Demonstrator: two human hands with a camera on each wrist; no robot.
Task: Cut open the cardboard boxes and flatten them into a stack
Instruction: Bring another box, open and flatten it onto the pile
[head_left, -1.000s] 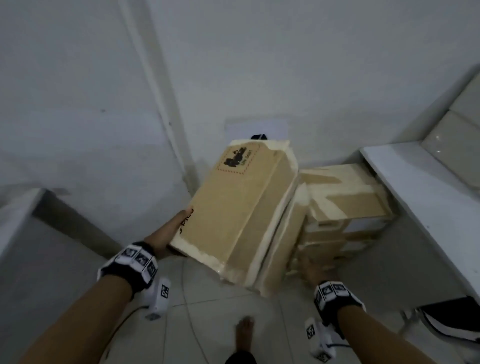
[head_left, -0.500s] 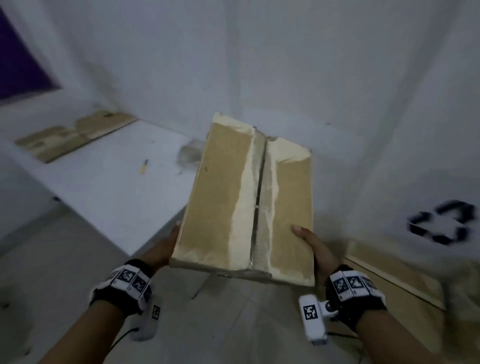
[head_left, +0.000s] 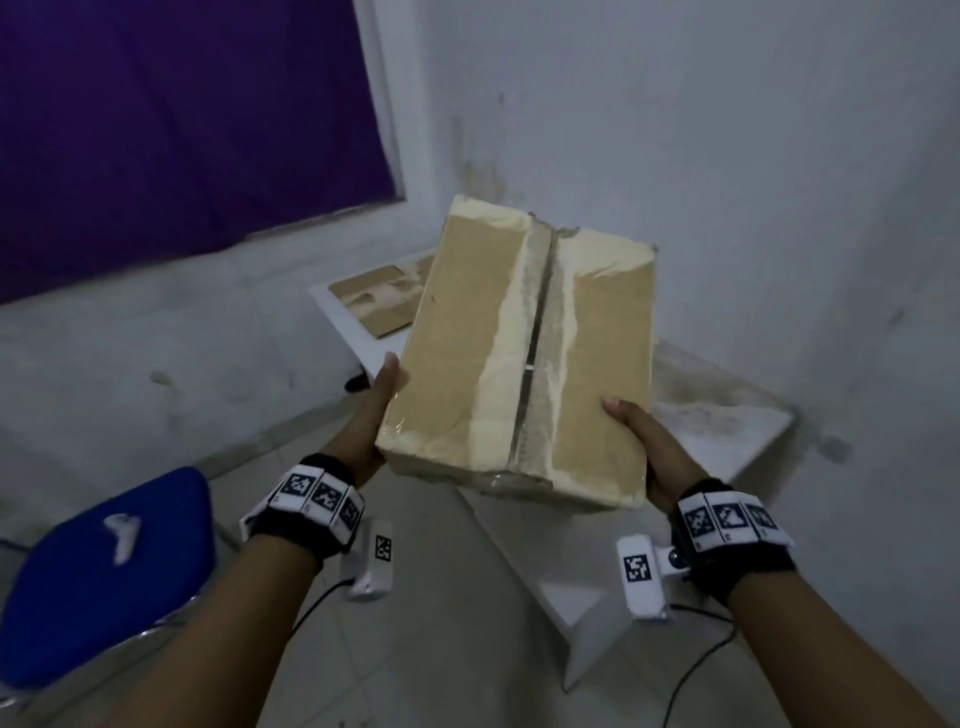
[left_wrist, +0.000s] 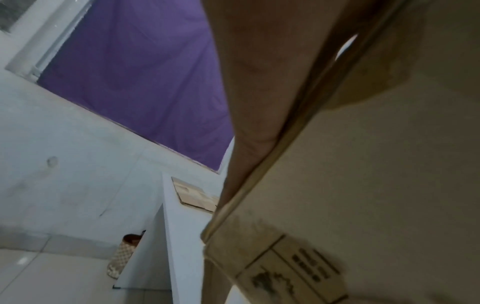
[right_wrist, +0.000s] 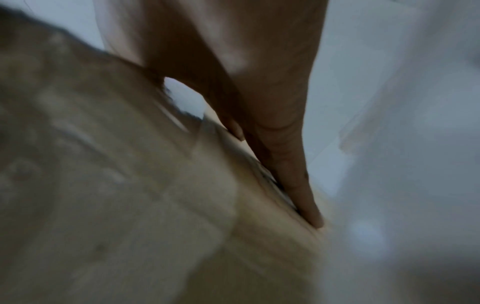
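box (head_left: 467, 364): matt brown cardboard, glossy pale tape on seams
worktop (head_left: 727, 421): smooth white, scuffed
floor (head_left: 441, 623): glossy pale tile
chair (head_left: 104, 571): smooth blue seat

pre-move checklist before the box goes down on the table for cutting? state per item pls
1. Two-handed hold: left hand on the left side and right hand on the right side of the cardboard box - ok.
2. Box clear of the white table, held above it - ok.
3. Taped centre seam faces up, reachable for a cut - ok.
4. Seam already cut: a dark line runs along it, but tape state is unclear - cannot tell.
5. Cutting tool within reach: none visible in any view - cannot tell.
6. Flattened cardboard already lies at the table's far end, giving a stack spot - ok.
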